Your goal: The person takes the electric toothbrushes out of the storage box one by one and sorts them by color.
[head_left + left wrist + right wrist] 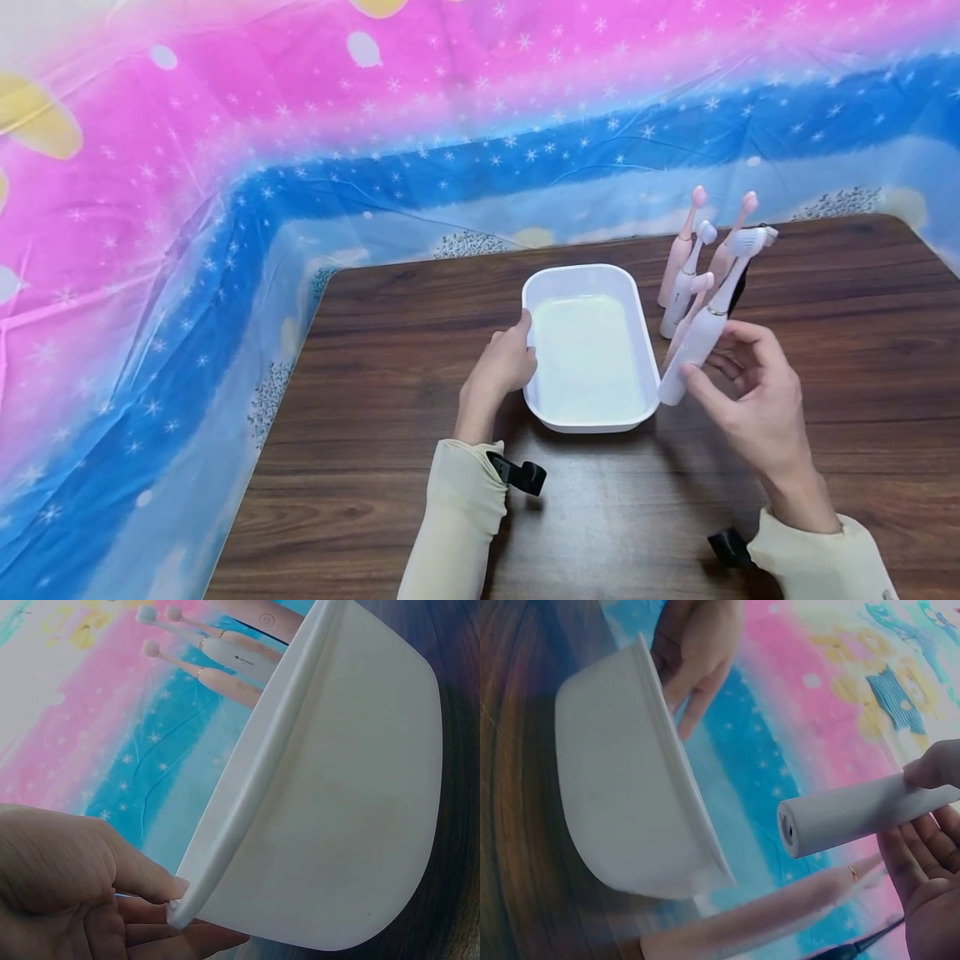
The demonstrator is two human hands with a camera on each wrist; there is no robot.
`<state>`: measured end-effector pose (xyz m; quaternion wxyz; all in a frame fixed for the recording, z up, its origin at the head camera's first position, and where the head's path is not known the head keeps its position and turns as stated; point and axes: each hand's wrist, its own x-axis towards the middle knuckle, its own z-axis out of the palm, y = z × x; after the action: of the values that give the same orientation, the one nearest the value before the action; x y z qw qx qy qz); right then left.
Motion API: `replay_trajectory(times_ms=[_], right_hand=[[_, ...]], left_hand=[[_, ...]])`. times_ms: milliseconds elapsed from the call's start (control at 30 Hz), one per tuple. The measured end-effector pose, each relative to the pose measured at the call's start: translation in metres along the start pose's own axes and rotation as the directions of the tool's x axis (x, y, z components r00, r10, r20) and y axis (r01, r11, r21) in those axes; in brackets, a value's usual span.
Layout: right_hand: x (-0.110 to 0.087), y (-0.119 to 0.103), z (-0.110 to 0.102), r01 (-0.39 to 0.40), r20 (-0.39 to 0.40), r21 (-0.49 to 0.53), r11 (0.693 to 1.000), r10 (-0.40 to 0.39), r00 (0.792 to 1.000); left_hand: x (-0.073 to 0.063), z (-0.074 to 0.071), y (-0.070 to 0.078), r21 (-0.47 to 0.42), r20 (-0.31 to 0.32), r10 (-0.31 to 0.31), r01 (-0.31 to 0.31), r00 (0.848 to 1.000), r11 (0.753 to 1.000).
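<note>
A white plastic basin [585, 367] with a rounded rim rests on the wooden table. My left hand [502, 365] pinches its left rim, thumb over the edge and fingers beneath in the left wrist view. In my right hand [765, 408] is a white electric toothbrush [701, 340], held tilted between thumb and fingers at the basin's right edge, brush head up. The right wrist view shows the flat bottom end of this toothbrush [855, 816]. Just behind it stand a white toothbrush [678, 298] and several pink ones, among them a far pink toothbrush [677, 265].
A black toothbrush [740, 290] is partly hidden behind the held one. The dark wooden table [360, 400] reaches forward to a pink and blue patterned cloth [420, 158]. Black camera mounts are strapped at both wrists, over cream sleeves [461, 517].
</note>
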<state>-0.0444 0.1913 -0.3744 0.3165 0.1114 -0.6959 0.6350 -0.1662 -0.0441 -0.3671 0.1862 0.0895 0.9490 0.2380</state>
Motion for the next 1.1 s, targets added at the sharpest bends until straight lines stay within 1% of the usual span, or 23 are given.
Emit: replay_trajectory(times_ms=[33,133,300,400,500,600,700,767,967,1100], right_hand=[[0.001,0.0,-0.002,-0.006,-0.019,0.036,0.999,0.007,1.0],[0.004,0.003,-0.011,-0.03,-0.065,0.088,0.996,0.035,0.997],[0.009,0.007,-0.024,-0.065,-0.093,0.067,0.996,0.071,0.993],[0.011,0.011,-0.026,-0.091,-0.106,0.009,0.996,0.091,0.99],[0.012,0.015,-0.028,-0.126,-0.121,-0.081,0.989,0.116,0.986],[0.012,0.019,-0.029,-0.164,-0.129,-0.182,0.97,0.142,0.981],[0.013,0.024,-0.031,-0.194,-0.134,-0.259,0.946,0.164,0.977],[0.014,0.028,-0.032,-0.214,-0.139,-0.292,0.932,0.18,0.974],[0.016,0.042,-0.037,-0.291,-0.166,-0.341,0.894,0.248,0.955],[0.016,0.05,-0.039,-0.319,-0.171,-0.374,0.871,0.273,0.947]], left_hand=[[0.0,0.0,0.0,0.002,-0.002,0.001,-0.001,1.0,1.0],[0.001,0.0,-0.001,0.003,-0.003,0.006,-0.006,1.0,1.0],[0.001,0.0,-0.001,-0.008,0.002,0.001,-0.001,1.0,1.0],[0.001,0.0,-0.001,-0.012,0.004,-0.002,0.002,1.0,1.0],[0.001,0.0,-0.001,-0.012,0.002,0.004,-0.004,1.0,1.0],[0.001,0.001,-0.002,-0.007,-0.007,0.013,-0.014,1.0,1.0],[0.002,0.001,-0.002,-0.001,-0.019,0.025,-0.025,1.0,1.0],[0.002,0.001,-0.002,-0.003,-0.021,0.028,-0.028,0.999,1.0],[0.002,0.001,-0.002,-0.002,-0.016,0.025,-0.025,1.0,1.0],[0.002,0.001,-0.002,-0.006,-0.014,0.021,-0.021,1.0,1.0]])
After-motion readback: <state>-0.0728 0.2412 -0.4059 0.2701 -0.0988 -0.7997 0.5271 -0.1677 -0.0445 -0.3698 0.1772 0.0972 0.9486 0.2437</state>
